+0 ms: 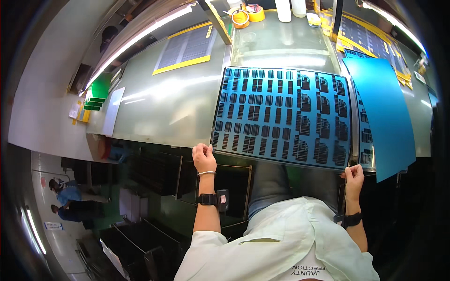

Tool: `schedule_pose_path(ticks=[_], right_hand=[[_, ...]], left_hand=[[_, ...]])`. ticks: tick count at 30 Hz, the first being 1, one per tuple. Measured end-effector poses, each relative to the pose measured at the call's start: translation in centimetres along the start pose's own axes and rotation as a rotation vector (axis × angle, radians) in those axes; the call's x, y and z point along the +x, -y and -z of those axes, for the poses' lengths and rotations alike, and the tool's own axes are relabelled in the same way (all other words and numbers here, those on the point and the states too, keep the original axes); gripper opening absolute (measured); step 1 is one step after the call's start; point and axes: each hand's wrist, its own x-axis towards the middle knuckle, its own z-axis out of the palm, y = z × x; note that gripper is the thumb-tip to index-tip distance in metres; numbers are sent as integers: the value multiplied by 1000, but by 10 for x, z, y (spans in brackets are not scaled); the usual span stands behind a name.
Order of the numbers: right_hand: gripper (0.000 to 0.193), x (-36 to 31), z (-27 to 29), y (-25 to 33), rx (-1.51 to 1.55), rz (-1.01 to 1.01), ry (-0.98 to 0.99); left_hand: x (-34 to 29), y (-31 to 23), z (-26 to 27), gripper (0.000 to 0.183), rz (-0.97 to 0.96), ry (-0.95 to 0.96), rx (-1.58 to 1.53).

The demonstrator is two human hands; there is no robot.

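Note:
A blue panel with rows of dark block patterns [269, 98] lies over the front of the pale worktop, its near edge reaching past the table edge. My left hand [204, 158] is closed in a pinch at the panel's near left corner. At the near right corner my right hand [354, 177] pinches the panel between thumb and fingers. Right of the panel, a plain blue sheet [386, 112] lies askew on another patterned panel [365, 136], covering most of it.
A yellow-edged grey film [185, 47] lies on the worktop [164, 98] at the far left. Orange tape rolls [248, 17] and white bottles [283, 10] stand at the back. More yellow-edged films [370, 37] lie at back right. Green boards [97, 92] sit far left. Dark racks [154, 173] stand below.

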Motion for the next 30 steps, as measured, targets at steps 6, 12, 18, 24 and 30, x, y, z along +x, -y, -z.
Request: schedule_pose_path(ticks=[6,12,18,24,30], right_hand=[[15,-1,-6,4,-22,-1,-2],[23,-4,-9,24,-28,-43,-7],[48,10,-5,72,-1083,571,289],[36,132,-46,88,-1219,1064,260],[42,239,-100,74,-1239,800,252]], left_hand=[[-1,2,-4,22,287,22,17],[-8,23,-14,29,618,184,-597],[-38,10,37,22,927,205,-816],[-37,50,18,25,784,271,-810],[-35,48,32,24,727,310,-609]])
